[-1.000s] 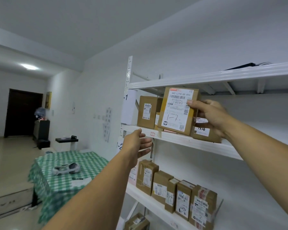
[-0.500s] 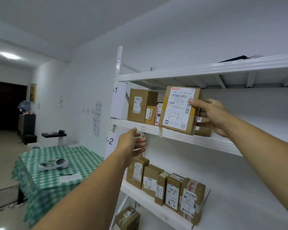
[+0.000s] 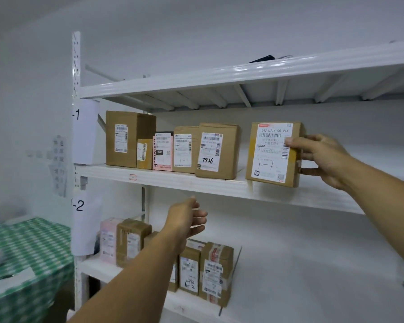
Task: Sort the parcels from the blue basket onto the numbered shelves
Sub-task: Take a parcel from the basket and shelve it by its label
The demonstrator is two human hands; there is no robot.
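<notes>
Trouble, as I judge it from the head view, would come from the parcel [image 3: 273,152] standing so near the front edge of the upper shelf [image 3: 219,186]. The right hand [image 3: 324,159] grips it by its right side, thumb on the printed label and fingers round the edge. The box looks a little tilted, and I cannot tell if its base sits fully on the board. If the grip is loosened there, the box may tip forward and fall.

The left hand [image 3: 187,217] is lower than the right hand and to its left, under the shelf edge, fingers loosely spread and holding nothing. It could catch a fall only by luck. A push towards the left hand's side could also knock the neighbouring box [image 3: 216,151], which stands near with a gap between. The blue basket is not in sight.

The held parcel's label reads "642 L714 00 015", with pen strokes lower down that look like "1-1". The neighbouring box carries a handwritten "7936". Further from the right hand, a pink parcel [image 3: 163,152] shows "070". On the upright, the upper sheet [image 3: 84,131] says "-1" and the lower sheet [image 3: 84,220] says "-2". Under the left hand, on the lower shelf [image 3: 187,307], a small box [image 3: 189,270] is marked "2470" and "1-2". Other print is too small to read.
</notes>
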